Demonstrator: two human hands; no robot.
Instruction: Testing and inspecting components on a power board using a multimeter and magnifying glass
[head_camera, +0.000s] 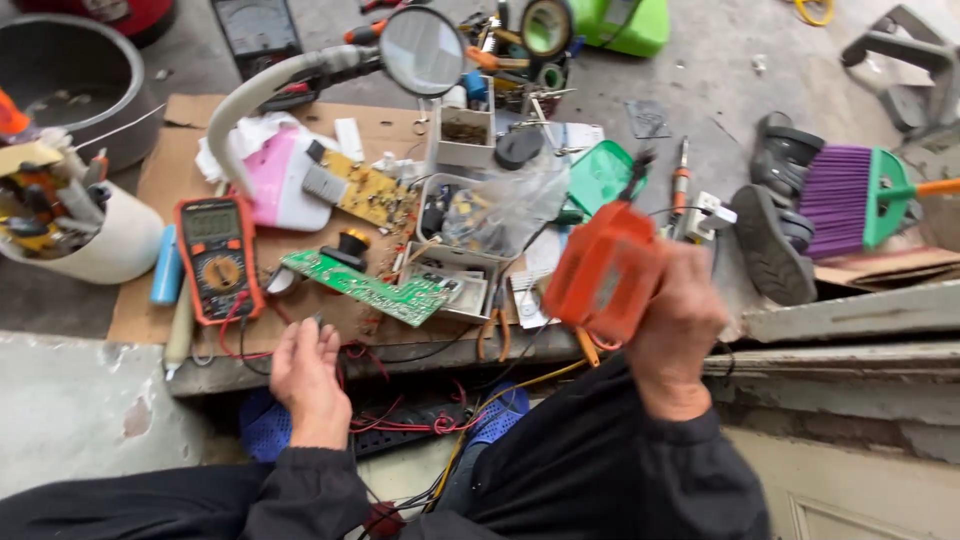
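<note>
Nearest us, our right hand (680, 330) is closed around a ribbed orange plastic block-shaped tool (603, 272), raised above the bench edge, its dark tip angled up and away. Our left hand (305, 375) rests loosely curled and empty, just below the long green circuit board (368, 287).

Right hand (678, 325) grips an orange tool housing (603, 270), raised above the cardboard sheet (180, 170). Left hand (305, 372) rests by red wires (400, 425), near the green circuit board (365, 288) and orange multimeter (218, 257)
</note>
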